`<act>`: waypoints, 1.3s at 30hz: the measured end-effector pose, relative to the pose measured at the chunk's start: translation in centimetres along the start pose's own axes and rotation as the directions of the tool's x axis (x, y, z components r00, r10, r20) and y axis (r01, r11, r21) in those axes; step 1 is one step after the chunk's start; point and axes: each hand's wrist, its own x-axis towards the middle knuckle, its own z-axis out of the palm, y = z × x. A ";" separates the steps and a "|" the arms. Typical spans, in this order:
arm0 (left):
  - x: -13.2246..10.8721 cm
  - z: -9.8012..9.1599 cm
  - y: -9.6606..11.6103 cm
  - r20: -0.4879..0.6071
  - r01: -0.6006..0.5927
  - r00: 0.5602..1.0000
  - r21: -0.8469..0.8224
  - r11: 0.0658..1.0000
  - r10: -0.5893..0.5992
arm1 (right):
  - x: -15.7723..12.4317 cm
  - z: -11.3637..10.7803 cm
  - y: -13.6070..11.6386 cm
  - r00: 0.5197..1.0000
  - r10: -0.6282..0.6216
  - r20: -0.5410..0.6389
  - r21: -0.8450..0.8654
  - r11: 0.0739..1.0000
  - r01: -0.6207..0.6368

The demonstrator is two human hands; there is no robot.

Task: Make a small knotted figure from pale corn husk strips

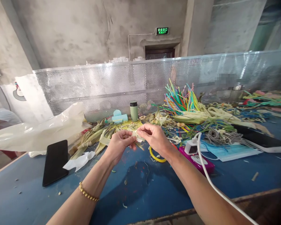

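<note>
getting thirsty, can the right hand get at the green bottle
Probably yes: the green bottle stands upright beyond the right hand, apparently with only low scraps between, though its grip would first need to leave the pale piece.

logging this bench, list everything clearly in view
thin scrap: 1, whitish, centre
dry husks: many, straw, left
thin stems: many, multicoloured, right
ring: 1, yellow, centre
flat phone: 1, black, left
crumpled paper: 1, white, left
plastic sheet: 1, cream, left
cylindrical bottle: 1, green, rear
face mask: 1, blue, right
rounded box: 1, magenta, right
block plug: 1, white, right
cable: 1, white, right
coiled cord: uncounted, grey, right
flat device: 1, black-topped, right
perforated metal screen: 1, silver, behind
exit sign: 1, green, wall
table: 1, blue, beneath
beaded bracelet: 1, gold, left wrist
left hand, right hand: 2, bare, centre
</note>
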 end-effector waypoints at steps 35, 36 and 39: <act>0.2 -0.1 -0.1 0.054 0.030 0.998 -0.049 0.998 -0.028 | 0.2 -0.2 0.3 0.983 0.179 0.050 0.141 0.973 -0.184; 0.1 -0.1 0.0 0.053 0.035 0.998 -0.050 0.998 -0.032 | 0.2 -0.3 0.3 0.984 0.167 0.061 0.133 0.976 -0.174; 0.0 0.0 0.2 0.055 0.046 0.998 -0.049 0.998 -0.043 | 0.2 -0.5 0.4 0.984 0.148 0.104 0.084 0.984 -0.157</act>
